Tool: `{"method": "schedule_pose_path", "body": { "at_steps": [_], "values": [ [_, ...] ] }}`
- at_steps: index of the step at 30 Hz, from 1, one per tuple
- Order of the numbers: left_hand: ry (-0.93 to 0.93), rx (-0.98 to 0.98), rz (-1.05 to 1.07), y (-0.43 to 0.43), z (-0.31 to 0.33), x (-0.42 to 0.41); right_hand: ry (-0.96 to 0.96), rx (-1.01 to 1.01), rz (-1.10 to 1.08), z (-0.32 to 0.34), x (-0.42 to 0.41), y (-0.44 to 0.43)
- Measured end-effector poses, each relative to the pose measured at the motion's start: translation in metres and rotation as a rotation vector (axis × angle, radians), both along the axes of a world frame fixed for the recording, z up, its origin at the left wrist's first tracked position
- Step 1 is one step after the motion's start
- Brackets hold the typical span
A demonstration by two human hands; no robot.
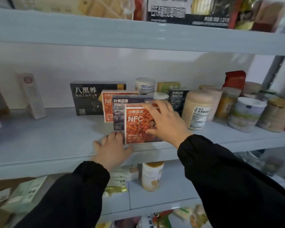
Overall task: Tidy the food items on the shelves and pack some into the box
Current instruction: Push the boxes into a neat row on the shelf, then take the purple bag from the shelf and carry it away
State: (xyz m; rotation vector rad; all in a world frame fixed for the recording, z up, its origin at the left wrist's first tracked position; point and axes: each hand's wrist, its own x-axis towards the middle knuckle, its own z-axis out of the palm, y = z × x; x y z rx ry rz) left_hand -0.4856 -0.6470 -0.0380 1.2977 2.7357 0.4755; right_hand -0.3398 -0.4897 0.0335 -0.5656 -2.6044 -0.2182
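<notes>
Front orange box [136, 125] stood at the shelf [48, 137] edge, purple box [118, 112] just behind. Right hand [164, 119] gripped its top & face; left hand [112, 148] lay flat at its lower corner. Best: slide it back square w/ 2 hands, clear of the jar [197, 109].

The front carton [138, 124] stands before the second carton [122, 109], jars [197, 109] right.
</notes>
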Motion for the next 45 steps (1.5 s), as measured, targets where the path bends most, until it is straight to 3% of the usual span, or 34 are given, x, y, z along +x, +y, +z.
{"method": "schedule_pose_path", "body": {
  "at_steps": [9,16,29,31,35,41,45],
  "values": [
    [0.261,-0.132,0.080,0.028,-0.012,0.039,-0.040,0.011,-0.054,0.005,0.048,0.063],
    [0.223,-0.198,0.048,0.023,-0.006,0.043,-0.062,0.092,-0.077,0.001,0.045,0.071],
    [0.211,-0.180,0.061,0.025,-0.005,0.042,-0.021,0.069,-0.072,-0.004,0.039,0.060],
    [0.196,-0.174,0.057,0.025,-0.006,0.043,0.033,0.112,-0.026,-0.008,0.037,0.054],
    [0.183,-0.195,0.007,0.022,-0.002,0.036,0.101,0.289,0.277,-0.027,0.017,0.024],
    [0.135,-0.235,0.125,-0.034,-0.002,-0.021,-0.208,-0.053,0.364,-0.044,-0.046,-0.029],
    [0.090,-0.228,0.246,-0.094,-0.005,-0.069,-0.340,-0.168,0.380,-0.051,-0.106,-0.075]
  ]
}}
